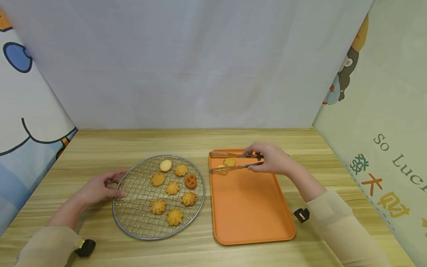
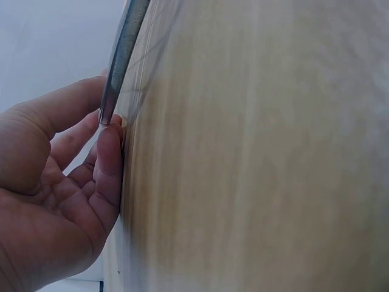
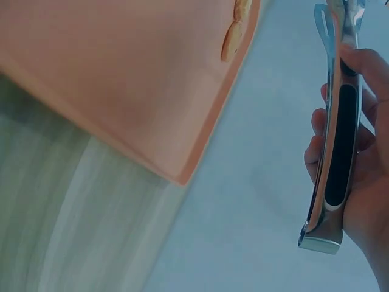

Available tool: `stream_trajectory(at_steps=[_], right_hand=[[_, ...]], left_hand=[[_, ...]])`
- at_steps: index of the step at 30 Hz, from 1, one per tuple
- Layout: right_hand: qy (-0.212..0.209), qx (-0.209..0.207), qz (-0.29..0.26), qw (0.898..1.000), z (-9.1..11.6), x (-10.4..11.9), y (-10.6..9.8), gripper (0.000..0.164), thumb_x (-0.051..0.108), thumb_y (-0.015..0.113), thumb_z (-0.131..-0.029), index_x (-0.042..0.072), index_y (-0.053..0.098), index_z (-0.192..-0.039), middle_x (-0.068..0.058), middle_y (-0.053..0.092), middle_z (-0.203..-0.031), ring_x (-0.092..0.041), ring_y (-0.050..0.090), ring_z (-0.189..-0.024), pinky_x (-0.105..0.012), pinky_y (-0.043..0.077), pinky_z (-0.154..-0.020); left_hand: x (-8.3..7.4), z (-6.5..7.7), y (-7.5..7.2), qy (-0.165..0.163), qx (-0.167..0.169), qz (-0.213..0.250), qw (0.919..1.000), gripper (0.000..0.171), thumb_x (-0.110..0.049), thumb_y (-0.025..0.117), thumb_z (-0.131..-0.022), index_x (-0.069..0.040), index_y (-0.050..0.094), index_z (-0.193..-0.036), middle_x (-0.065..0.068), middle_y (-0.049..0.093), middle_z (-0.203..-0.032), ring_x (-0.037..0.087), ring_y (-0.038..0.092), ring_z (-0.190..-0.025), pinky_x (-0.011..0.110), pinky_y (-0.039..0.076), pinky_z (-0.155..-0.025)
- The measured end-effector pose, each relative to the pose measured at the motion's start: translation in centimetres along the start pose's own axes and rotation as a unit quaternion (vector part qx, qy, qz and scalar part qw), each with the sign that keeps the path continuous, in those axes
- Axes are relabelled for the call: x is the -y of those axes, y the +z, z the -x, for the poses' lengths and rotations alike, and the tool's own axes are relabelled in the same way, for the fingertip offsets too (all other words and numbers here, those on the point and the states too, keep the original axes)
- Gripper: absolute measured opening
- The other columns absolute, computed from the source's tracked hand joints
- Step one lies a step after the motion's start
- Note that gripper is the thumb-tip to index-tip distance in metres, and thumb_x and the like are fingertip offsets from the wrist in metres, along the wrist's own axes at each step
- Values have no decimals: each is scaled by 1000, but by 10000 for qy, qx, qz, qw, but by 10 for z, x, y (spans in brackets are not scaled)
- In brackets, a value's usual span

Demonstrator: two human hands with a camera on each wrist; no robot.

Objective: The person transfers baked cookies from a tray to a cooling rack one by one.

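My left hand holds the left edge of a round wire cooling rack; in the left wrist view its fingers are curled at the metal rim. Several cookies lie on the rack, among them a pretzel-shaped one, a smooth pale one and a swirled one. My right hand grips metal tongs with black handle inserts. Their two arms are spread, above the far left corner of an orange tray. Two cookies lie there, partly hidden by the tongs.
The rack and tray stand side by side on a wood-grain table, a narrow gap between them. A pale cloth backdrop closes off the back. Printed panels stand at both sides. Black wrist devices show beside the sleeves.
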State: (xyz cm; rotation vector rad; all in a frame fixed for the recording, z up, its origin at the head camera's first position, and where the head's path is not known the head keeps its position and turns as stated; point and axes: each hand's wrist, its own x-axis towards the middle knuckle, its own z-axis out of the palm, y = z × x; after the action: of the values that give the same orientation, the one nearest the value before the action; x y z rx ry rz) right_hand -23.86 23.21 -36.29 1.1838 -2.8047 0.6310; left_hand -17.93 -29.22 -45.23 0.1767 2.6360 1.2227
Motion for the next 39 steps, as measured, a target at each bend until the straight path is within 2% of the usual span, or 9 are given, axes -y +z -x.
stream_trajectory(at_steps=[9,15,20,30,39], right_hand=[[416,141,-66,9990,9,-12,11,35,23,75,-80,18,65,-113,-3,64,-102,-23,58,-85,-31,47,-68],[565,158,-69,9983,11,-20,18,35,22,75,-80,17,64,-112,-3,63,-102,-24,59,-86,-32,48,-68],[693,222,-23,9973,12,-24,22,34,24,75,-80,18,64,-111,-5,64,-101,-22,59,-84,-33,48,-68],[846,412,35,9956,9,-27,25,34,27,74,-81,18,64,-112,0,62,-100,-19,58,-78,-31,45,-66],[948,493,88,9942,9,-29,27,34,29,74,-81,18,64,-111,1,62,-99,-10,53,-72,-30,44,-64]], left_hand=[[0,0,1,23,8,-42,10000,83,-28,80,-73,-3,40,-141,19,54,-111,16,52,-78,26,44,-63],[-1,1,0,14,14,-66,10000,83,-28,80,-74,-3,40,-141,19,53,-111,15,52,-77,26,44,-63],[-1,1,1,12,20,-61,10000,83,-29,80,-73,-2,40,-141,19,53,-111,16,51,-77,25,44,-63],[0,1,-1,15,39,-33,10000,83,-29,80,-74,-3,39,-142,19,53,-111,15,52,-78,26,44,-63],[0,1,-1,16,41,4,10000,83,-28,80,-74,-3,39,-142,20,54,-112,15,52,-77,26,44,-63]])
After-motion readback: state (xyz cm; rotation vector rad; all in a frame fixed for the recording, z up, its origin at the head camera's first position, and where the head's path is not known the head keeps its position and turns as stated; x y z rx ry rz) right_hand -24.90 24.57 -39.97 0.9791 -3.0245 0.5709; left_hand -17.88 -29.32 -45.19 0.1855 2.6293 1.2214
